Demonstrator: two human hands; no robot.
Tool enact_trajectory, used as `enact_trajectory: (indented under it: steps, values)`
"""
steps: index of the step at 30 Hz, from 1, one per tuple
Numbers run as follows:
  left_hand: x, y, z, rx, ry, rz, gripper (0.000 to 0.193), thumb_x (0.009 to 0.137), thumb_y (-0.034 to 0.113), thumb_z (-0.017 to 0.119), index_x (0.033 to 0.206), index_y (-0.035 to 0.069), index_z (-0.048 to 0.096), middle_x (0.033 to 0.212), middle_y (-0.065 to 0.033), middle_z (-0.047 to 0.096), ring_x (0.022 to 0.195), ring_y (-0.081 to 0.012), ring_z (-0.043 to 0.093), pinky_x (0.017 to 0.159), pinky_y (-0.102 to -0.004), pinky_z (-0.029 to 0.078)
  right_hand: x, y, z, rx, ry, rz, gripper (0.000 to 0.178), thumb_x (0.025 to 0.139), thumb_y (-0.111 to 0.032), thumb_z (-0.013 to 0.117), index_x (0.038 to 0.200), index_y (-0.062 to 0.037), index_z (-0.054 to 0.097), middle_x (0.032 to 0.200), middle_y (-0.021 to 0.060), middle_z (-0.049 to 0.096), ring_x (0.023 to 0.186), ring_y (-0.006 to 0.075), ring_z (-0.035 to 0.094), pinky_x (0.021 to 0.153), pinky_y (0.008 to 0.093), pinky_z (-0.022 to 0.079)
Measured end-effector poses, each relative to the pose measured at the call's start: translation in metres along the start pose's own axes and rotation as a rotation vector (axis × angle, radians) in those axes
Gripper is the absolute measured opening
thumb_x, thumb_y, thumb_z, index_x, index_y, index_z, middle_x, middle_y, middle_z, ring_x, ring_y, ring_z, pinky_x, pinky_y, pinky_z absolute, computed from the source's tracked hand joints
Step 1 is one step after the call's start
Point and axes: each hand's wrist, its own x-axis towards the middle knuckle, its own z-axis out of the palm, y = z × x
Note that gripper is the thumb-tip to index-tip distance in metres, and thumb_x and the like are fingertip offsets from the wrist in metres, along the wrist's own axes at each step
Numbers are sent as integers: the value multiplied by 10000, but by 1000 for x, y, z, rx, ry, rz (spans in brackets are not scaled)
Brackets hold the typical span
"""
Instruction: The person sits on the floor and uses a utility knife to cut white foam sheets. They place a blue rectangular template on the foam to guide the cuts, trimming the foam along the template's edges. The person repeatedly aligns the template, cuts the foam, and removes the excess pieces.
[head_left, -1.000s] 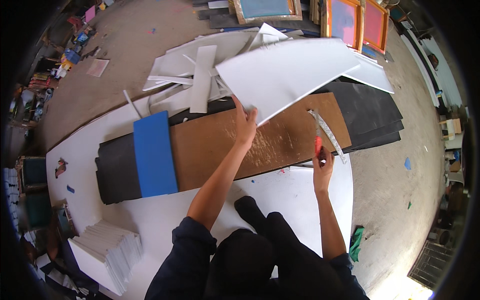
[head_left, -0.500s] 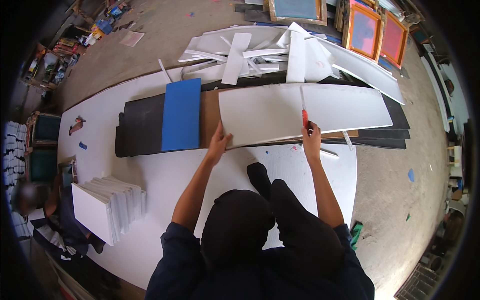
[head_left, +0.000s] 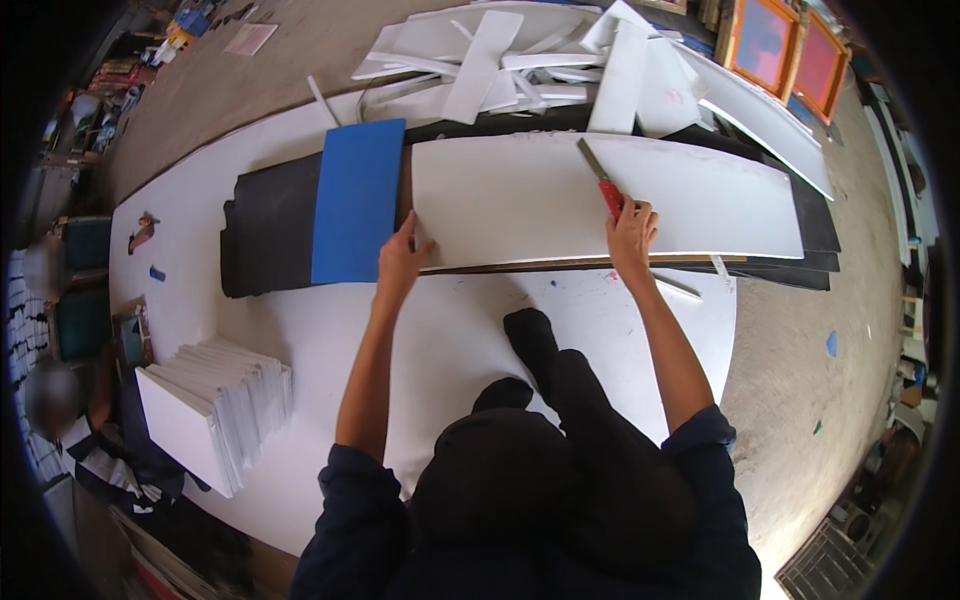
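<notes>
A long white foam board [head_left: 520, 200] lies across a brown sheet and a stack of black sheets [head_left: 270, 225]. At its near left corner, my left hand [head_left: 400, 258] grips the edge, the index finger along the side and the thumb near the front edge. A red-handled utility knife [head_left: 608, 195] is in my closed right hand [head_left: 632, 235]. Its long blade points forward and to the left over the board; I cannot tell whether it touches. A blue sheet [head_left: 358, 205] lies just left of the board.
Behind the stack, white offcuts [head_left: 485, 65] lie in a heap. A pile of white rectangular panels [head_left: 215, 400] stands at left on the white floor sheet [head_left: 330, 370]. Orange-framed screens [head_left: 762, 45] lean at the far right. Another person [head_left: 85, 420] sits at the left edge.
The board has shifted from a tilt to lie more squarely on the stack. My left hand has moved left with its edge; the knife has swung to point left. The view has shifted slightly.
</notes>
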Motion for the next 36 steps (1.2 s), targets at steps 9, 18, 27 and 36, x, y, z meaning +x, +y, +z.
enact_trajectory:
  steps: [9, 18, 27, 36]
  values:
    - [-38, -55, -2, 20, 848, -440, 675, 734, 310, 701, 1265, 53, 373, 1291, -196, 265, 1172, -370, 278, 915, -475, 331, -22, -69, -7, -7, 97, -326, 580, 800, -259, 594, 1290, -71, 350, 1226, 177, 315, 1132, 355, 318, 928, 500, 275]
    - [-23, -106, -17, -211, 728, -631, 868, 678, 384, 745, 1298, -9, 280, 1230, -229, 298, 1122, -370, 307, 913, -461, 342, -39, -110, 24, 105, 72, -563, 539, 812, -256, 582, 1268, -51, 381, 1194, 170, 329, 1126, 337, 328, 950, 503, 264]
    - [-16, -39, -44, -937, 871, -129, 482, 929, 208, 452, 1323, 31, 238, 1221, -181, 412, 1057, -201, 448, 904, -300, 349, -32, -95, 5, -64, 181, -393, 533, 813, -246, 577, 1286, -108, 375, 1244, 162, 306, 1148, 345, 320, 970, 498, 259]
    - [22, -24, -31, -1071, 812, -111, 486, 952, 301, 375, 1361, 54, 286, 1255, -106, 432, 1134, -189, 414, 954, -309, 327, 17, 19, -9, -34, 183, 48, 499, 826, -119, 532, 1295, -145, 364, 1126, 187, 438, 1023, 346, 447, 871, 461, 372]
